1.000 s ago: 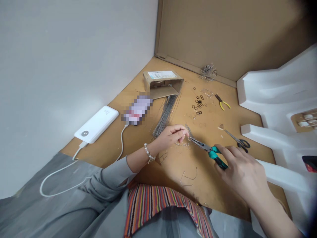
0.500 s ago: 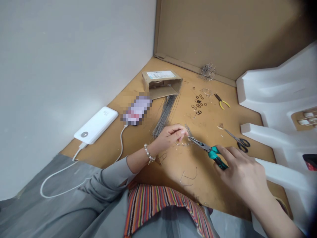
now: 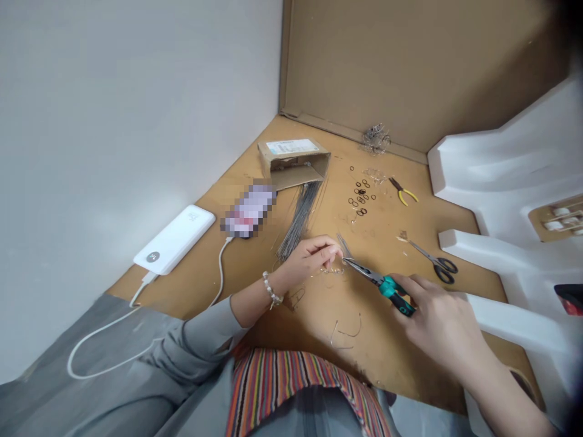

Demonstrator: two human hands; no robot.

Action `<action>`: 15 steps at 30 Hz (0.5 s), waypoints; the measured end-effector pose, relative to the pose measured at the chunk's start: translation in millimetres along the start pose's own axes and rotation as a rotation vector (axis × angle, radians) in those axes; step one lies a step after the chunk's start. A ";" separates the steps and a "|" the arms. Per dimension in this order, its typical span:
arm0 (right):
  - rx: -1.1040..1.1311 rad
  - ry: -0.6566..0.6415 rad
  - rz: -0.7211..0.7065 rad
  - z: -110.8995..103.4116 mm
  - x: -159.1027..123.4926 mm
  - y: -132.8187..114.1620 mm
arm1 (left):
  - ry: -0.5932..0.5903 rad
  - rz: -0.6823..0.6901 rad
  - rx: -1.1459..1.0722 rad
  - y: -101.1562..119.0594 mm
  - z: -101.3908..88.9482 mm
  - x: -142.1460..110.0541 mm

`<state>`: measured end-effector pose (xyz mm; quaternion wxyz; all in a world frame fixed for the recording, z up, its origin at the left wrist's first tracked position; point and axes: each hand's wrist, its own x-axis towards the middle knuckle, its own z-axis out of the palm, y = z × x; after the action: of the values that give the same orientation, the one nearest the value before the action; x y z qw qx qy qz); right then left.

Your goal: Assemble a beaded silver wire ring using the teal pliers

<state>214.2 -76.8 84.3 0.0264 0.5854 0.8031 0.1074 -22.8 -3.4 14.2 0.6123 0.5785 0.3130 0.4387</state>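
Head cam: we note R hand gripping green pliers, tips just beside L hand, fingers pinched, contents too small to ID. Bent wires lie on table; straight wire bundle looks unworked. We judge job approx. part done, qty. left unclear.

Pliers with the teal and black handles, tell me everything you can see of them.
The long-nose pliers have slim, tapering grey jaws that look like metal, and teal and black grips that look like plastic or rubber. The right hand holds the handles and partly hides them. The pliers are over the brown tabletop, pointing away from that hand, their tip close to the fingertips of the left hand. Whether the tip pinches anything is too small to tell.
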 end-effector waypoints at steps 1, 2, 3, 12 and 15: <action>0.004 -0.004 0.001 0.3 0.2 -0.1 | 0.001 -0.001 -0.009 -1.0 0.1 0.0; 0.006 -0.006 0.000 0.6 0.4 -0.4 | 0.005 -0.002 -0.015 -1.8 0.3 0.0; 0.007 -0.006 -0.001 1.0 0.8 -0.9 | 0.012 -0.003 -0.019 -2.4 0.5 -0.1; -0.001 0.014 0.013 0.2 1.1 -3.8 | 0.071 -0.090 -0.115 -5.6 2.4 1.5; 0.138 -0.001 0.047 2.5 -2.2 7.0 | 0.122 -0.159 -0.234 -8.1 1.9 4.6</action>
<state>221.9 -76.4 83.1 -0.0162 0.6045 0.7948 0.0522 -17.8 0.4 7.1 0.6883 0.4487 0.3412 0.4566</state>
